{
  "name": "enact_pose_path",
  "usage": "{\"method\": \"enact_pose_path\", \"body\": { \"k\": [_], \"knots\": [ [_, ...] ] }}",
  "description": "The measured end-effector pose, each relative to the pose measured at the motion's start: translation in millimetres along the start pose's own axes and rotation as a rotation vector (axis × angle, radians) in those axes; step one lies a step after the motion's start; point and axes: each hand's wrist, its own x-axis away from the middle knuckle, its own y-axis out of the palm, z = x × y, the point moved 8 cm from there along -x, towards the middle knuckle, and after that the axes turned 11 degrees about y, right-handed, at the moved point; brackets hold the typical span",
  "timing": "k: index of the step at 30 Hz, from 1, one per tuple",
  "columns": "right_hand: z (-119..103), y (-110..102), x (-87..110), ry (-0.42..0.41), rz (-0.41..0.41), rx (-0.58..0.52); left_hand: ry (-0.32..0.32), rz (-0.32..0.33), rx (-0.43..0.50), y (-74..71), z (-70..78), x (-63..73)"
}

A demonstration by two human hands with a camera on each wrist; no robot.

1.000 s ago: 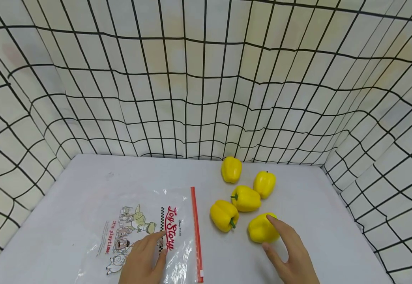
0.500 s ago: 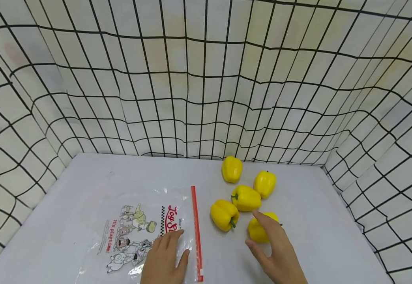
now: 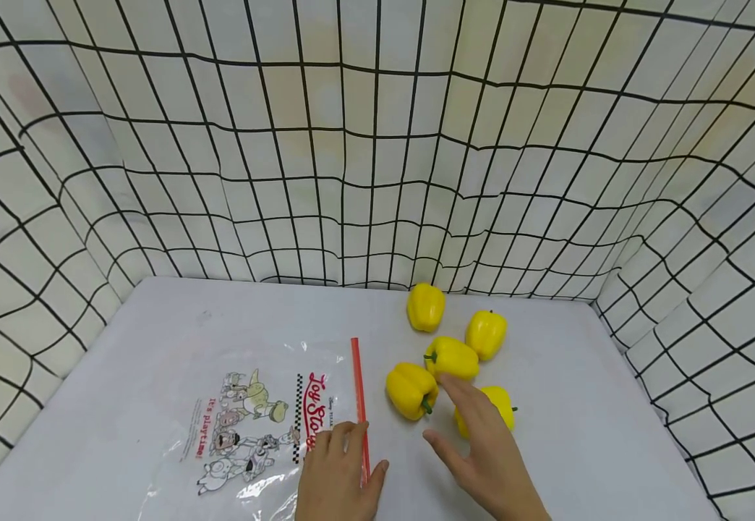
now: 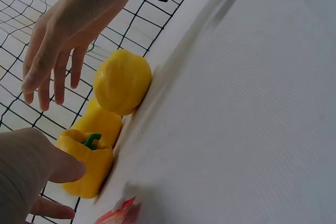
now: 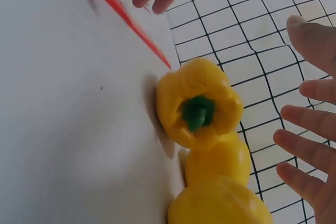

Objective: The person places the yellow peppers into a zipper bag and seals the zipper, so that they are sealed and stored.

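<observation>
My left hand [image 3: 338, 470] is over the right part of a clear zip bag [image 3: 267, 463] printed with Toy Story figures. Its fingertips overlap the bag's red zip strip [image 3: 358, 383], and its fingers are loosely extended. My right hand [image 3: 491, 456] hovers with thumb and fingers spread, holding nothing. It partly hides a yellow bell pepper [image 3: 500, 402], and its fingertips reach close to another yellow bell pepper [image 3: 410, 391] with a green stem. In the right wrist view, spread fingers [image 5: 310, 153] stand apart from the stemmed pepper [image 5: 197, 103].
Farther back on the white table [image 3: 176, 318] lie more yellow bell peppers: one in the middle [image 3: 455, 358], one behind it on the right [image 3: 487, 335] and one near the back edge [image 3: 426, 307]. Black netting [image 3: 377, 136] over pale walls encloses the back and both sides.
My left hand has slid right across the bag to its red strip. My right hand has shifted left, from the nearest pepper toward the left one. Peppers and bag have stayed in place.
</observation>
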Motion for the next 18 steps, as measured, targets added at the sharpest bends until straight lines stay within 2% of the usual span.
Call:
{"method": "enact_pose_path", "body": {
  "k": [8,18],
  "knots": [
    [-15,8,-8.4,-0.091,0.025,-0.027,-0.014,-0.006,-0.027,8.1,-2.3,-0.9],
    [-15,26,-16.7,-0.002,-0.035,0.022,0.059,0.131,-0.086,2.7,-1.7,2.6]
  ]
}}
